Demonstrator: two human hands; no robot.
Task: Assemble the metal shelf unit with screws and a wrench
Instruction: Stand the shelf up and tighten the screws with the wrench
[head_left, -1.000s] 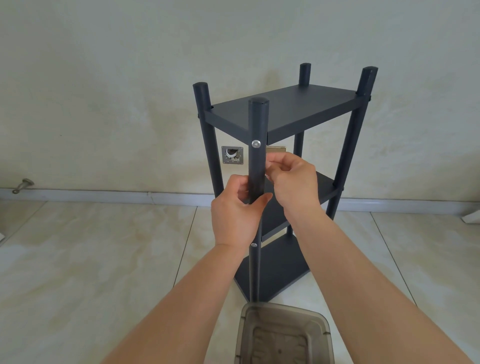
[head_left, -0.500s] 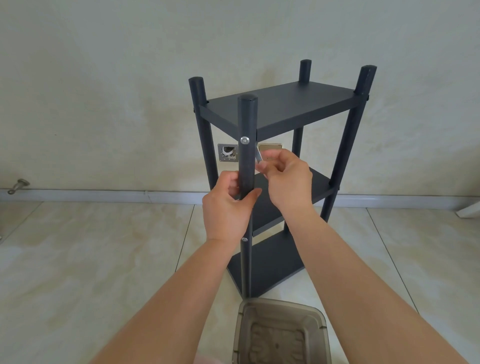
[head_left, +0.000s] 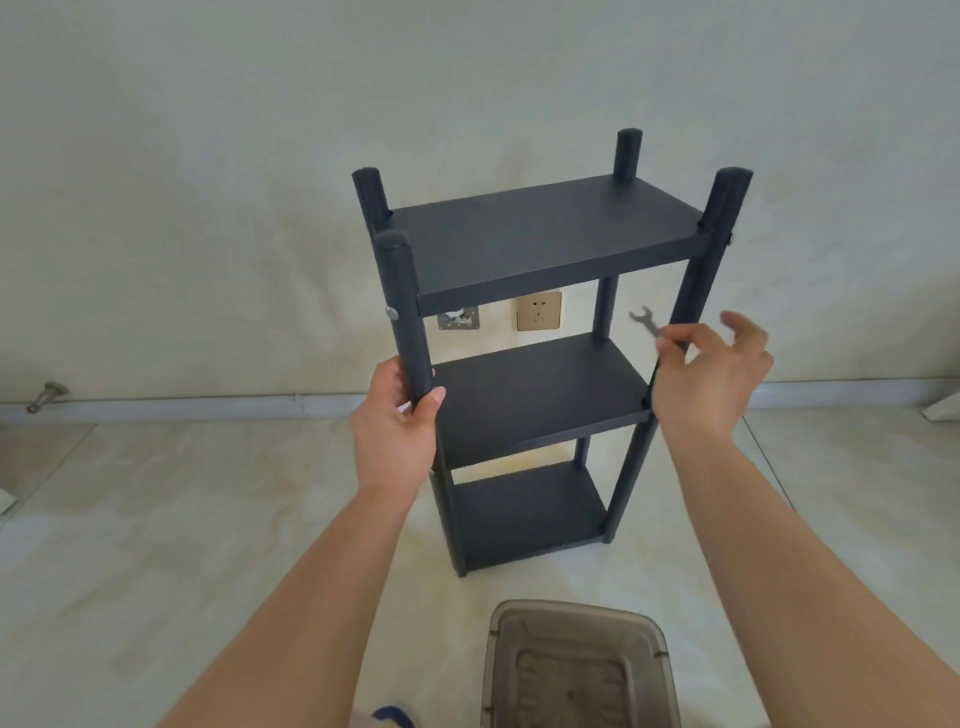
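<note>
Here the left hand (head_left: 397, 415) grips the shelf post (head_left: 408, 322), the right hand (head_left: 706, 374) pinches a wrench (head_left: 644, 322) beside it.

Below me a translucent plastic bin (head_left: 579, 670) sits on the pale marbled floor tiles (head_left: 156, 519). On the cream wall (head_left: 208, 156) ahead I see a gold socket (head_left: 538, 310) beside a metal plate (head_left: 458, 318), and a doorstop (head_left: 47, 395) at far left.
</note>
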